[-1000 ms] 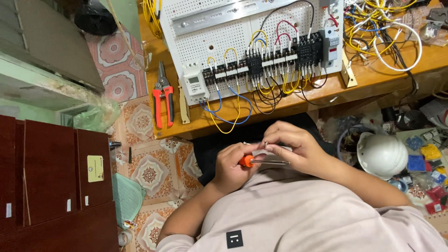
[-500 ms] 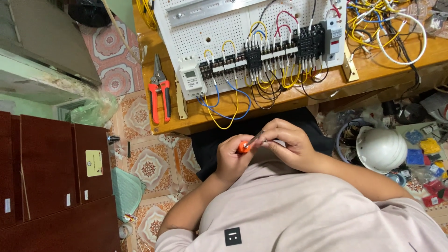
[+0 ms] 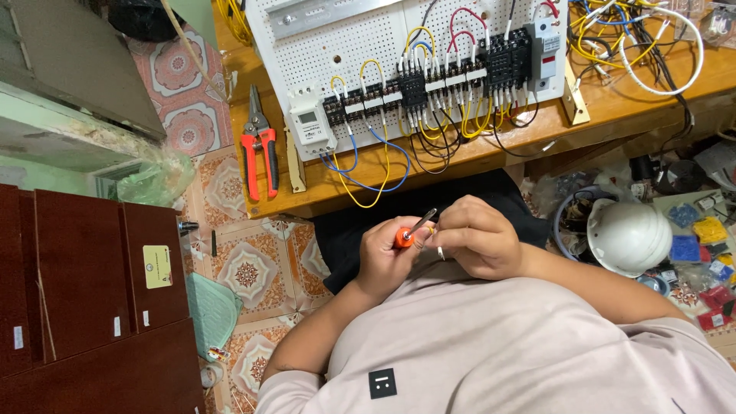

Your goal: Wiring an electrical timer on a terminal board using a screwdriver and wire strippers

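Hands together at chest, left hand (image 3: 389, 257) gripping screwdriver (image 3: 410, 232)

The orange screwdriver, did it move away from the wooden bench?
Cannot tell: the orange screwdriver sits just below the wooden bench edge as before; only the camera shifted.
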